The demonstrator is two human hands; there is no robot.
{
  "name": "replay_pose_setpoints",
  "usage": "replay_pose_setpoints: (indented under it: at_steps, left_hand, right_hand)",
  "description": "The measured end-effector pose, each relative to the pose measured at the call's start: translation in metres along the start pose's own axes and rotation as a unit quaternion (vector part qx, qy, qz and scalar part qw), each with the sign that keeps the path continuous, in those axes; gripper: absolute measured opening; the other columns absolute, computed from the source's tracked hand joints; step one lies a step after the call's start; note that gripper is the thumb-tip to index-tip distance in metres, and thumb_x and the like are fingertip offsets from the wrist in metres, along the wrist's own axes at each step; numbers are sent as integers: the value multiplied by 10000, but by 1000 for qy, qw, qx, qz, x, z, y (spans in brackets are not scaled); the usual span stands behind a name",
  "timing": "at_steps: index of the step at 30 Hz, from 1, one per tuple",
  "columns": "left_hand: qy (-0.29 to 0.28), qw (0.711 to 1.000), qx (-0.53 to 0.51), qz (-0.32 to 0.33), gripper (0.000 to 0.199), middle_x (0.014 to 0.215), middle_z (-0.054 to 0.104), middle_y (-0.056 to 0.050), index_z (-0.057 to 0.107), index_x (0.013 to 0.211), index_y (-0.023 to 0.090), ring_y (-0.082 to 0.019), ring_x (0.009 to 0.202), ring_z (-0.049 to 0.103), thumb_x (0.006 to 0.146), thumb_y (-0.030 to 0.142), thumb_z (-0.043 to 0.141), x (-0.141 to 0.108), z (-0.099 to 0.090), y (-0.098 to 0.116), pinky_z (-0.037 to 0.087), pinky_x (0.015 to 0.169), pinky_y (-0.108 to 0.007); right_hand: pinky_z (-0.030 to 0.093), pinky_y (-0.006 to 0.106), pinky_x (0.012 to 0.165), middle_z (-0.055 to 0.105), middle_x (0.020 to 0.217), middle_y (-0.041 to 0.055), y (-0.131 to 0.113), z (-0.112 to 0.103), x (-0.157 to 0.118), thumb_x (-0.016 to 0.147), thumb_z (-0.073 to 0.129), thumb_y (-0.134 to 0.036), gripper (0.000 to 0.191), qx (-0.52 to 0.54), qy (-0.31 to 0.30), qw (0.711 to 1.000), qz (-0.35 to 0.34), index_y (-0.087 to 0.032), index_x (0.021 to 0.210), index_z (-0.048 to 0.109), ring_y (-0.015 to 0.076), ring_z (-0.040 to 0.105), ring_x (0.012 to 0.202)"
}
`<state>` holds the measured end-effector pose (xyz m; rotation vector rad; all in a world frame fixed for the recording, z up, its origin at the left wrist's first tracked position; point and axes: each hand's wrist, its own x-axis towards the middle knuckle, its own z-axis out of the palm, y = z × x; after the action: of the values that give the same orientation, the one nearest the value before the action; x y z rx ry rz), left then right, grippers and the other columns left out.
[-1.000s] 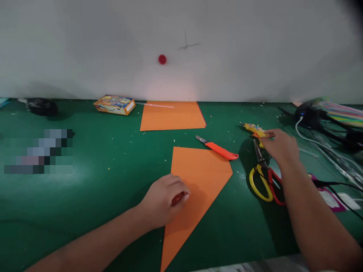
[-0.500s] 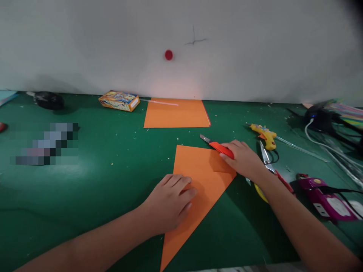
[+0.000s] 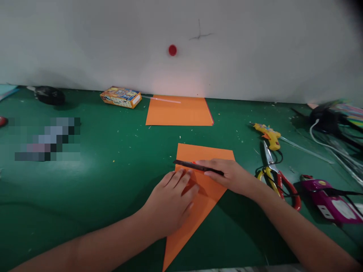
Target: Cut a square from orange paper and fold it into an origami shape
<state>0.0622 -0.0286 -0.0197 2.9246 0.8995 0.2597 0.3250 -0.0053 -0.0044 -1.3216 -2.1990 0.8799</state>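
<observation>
An orange sheet of paper [image 3: 204, 152], folded to a slanted edge on its right, lies on the green table in front of me. My left hand [image 3: 172, 196] rests on its left part, palm down with the fingers stretched over the paper. In my right hand [image 3: 224, 172] is a box cutter [image 3: 198, 166], held across the sheet just beyond my left fingertips. Its dark side faces me and its tip points left, reaching the paper's left edge. A bit of its red-orange body shows behind.
Orange paper [image 3: 178, 113] lies by the wall, beside a small orange box [image 3: 121, 97]. To the right are a yellow glue gun [image 3: 268, 135], scissors [image 3: 270, 160] with red and yellow handles, and a purple power strip [image 3: 330, 200] with cords. A pixelated object [image 3: 48, 139] lies left.
My right hand has brought the box cutter left and nearer, over the orange sheet, and turned it so its dark side shows. My left hand stays nearly in place.
</observation>
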Motion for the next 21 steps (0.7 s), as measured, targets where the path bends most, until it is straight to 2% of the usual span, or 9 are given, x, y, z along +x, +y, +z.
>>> replay_pose_setpoints:
  at_steps: [3, 7, 21]
  left_hand:
    - [0, 1000, -3, 3, 374, 1551, 491, -166, 595, 1345, 213, -375, 1426, 455, 1026, 346, 452, -1, 2, 0, 344, 1135, -532]
    - [-8, 1000, 6, 1, 376, 1558, 486, -179, 586, 1346, 204, -370, 1443, 448, 1027, 350, 450, -2, 4, 1, 338, 1161, -527]
    - [-7, 1000, -3, 3, 375, 1565, 477, -186, 587, 1345, 195, -375, 1449, 443, 1031, 339, 442, -2, 3, -1, 346, 1160, -538]
  right_hand:
    - [579, 443, 955, 745, 1267, 14, 9, -2, -2, 1019, 539, -396, 392, -28, 4, 1000, -9, -400, 1402, 624, 260, 716, 1095]
    - [581, 409, 932, 755, 1234, 8, 18, -6, -4, 1022, 530, -403, 380, -47, 5, 999, -16, -405, 1386, 638, 247, 720, 1083]
    - [578, 378, 830, 773, 1134, 20, 18, -5, -3, 1017, 543, -402, 381, -55, -4, 998, -15, -426, 1386, 636, 238, 724, 964]
